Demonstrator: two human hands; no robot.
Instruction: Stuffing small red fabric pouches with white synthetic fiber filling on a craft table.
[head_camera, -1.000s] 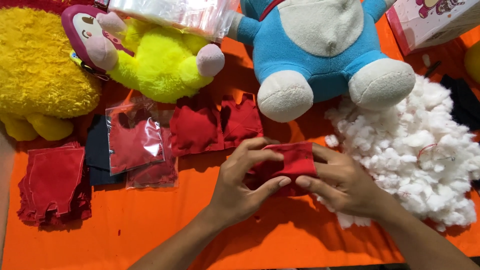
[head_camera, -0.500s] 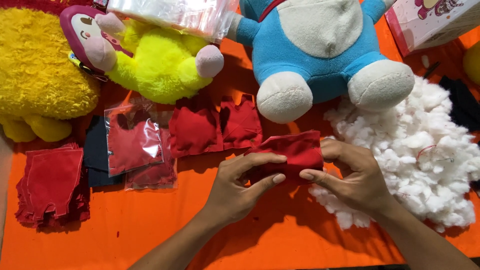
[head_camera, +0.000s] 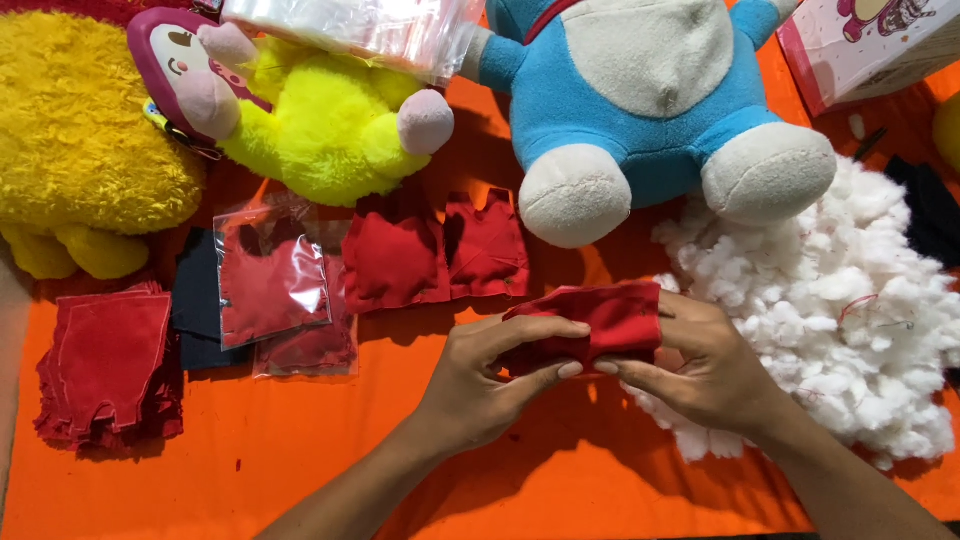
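Both hands meet over the orange surface (head_camera: 300, 460), holding 1 small red fabric pouch (head_camera: 600, 320) between them, just in front of the white stuffing pile (head_camera: 850, 320). The left hand (head_camera: 490, 385) pinches the pouch's left end, thumb on top and fingers curled beneath, while the right hand (head_camera: 710, 370) wraps its right end, its fingers closed around the cloth with the thumb meeting the left thumb under the lower edge. The pouch looks soft, limp and very light, a felt-like cloth that creases wherever it is pressed; it should not slip, but it will fold and collapse unless held at its edges or seams, so a pinch at each end seems the sound grip. Behind it lie 2 flat red cloth pieces (head_camera: 440, 250) side by side, a clear bag of red pieces (head_camera: 275, 275) over dark fabric, and a stack of dark red cutouts (head_camera: 105, 360) at the left. A blue and white plush toy (head_camera: 640, 90), a yellow-green plush (head_camera: 320, 130) and a large yellow plush (head_camera: 80, 150) sit along the far side.
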